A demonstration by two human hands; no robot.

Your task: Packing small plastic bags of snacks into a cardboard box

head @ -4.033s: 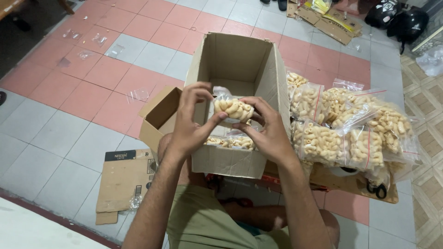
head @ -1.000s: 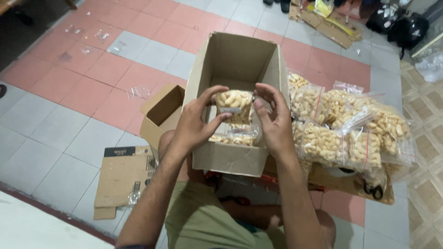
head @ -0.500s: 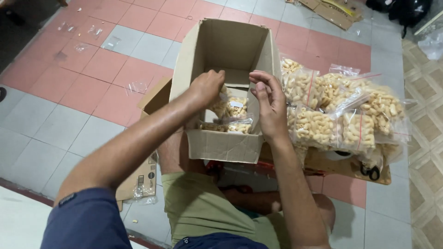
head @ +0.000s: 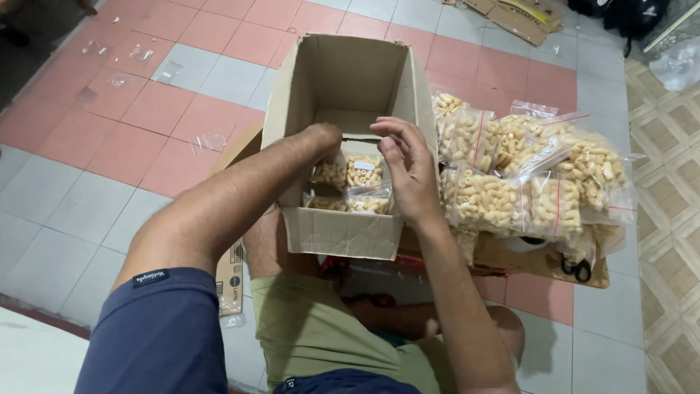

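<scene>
The floor [head: 87,204] has pink and grey tiles. A person sits on it in green shorts [head: 321,343] and a blue shirt.

An open brown box [head: 343,226] stands on the floor in front of the person's legs. Its top is open and its walls stand up straight. Small clear bags [head: 348,188] full of pale snacks lie at the bottom, by the near wall.

The left hand [head: 321,140] reaches down into the box over the near wall. Its fingers are curled and point down at the bags. They are hidden behind the hand, so I cannot tell if they hold a bag.

The right hand [head: 408,171] is over the right side of the box, next to the right wall. It is open, with the fingers spread a little and bent. It holds nothing. Its fingertips are just above the bags, and I cannot tell if they touch.

A big pile [head: 532,175] of the same snack bags lies just right of the box. The pile rests on a flat piece of cardboard [head: 539,263] on the floor, touching the box's right wall.

A folded flat carton [head: 230,281] lies on the floor at the left of the box, near the person's left knee.

Some empty clear wrappers [head: 168,71] lie on the tiles far to the left. More flat cardboard [head: 518,16] lies at the far edge of the floor.
</scene>
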